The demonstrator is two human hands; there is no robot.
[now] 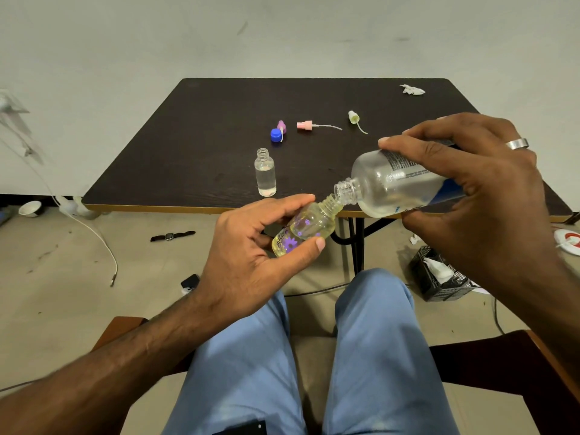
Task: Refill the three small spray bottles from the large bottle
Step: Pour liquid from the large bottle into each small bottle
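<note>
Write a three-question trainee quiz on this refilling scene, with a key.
1. True or false: the left hand holds the flowered bottle.
2. Which hand tilts the large bottle? A left, B right.
3. Fill in: the clear bottle stands on the ____ with no cap.

Key: 1 true. 2 B, the right hand. 3 table.
</note>
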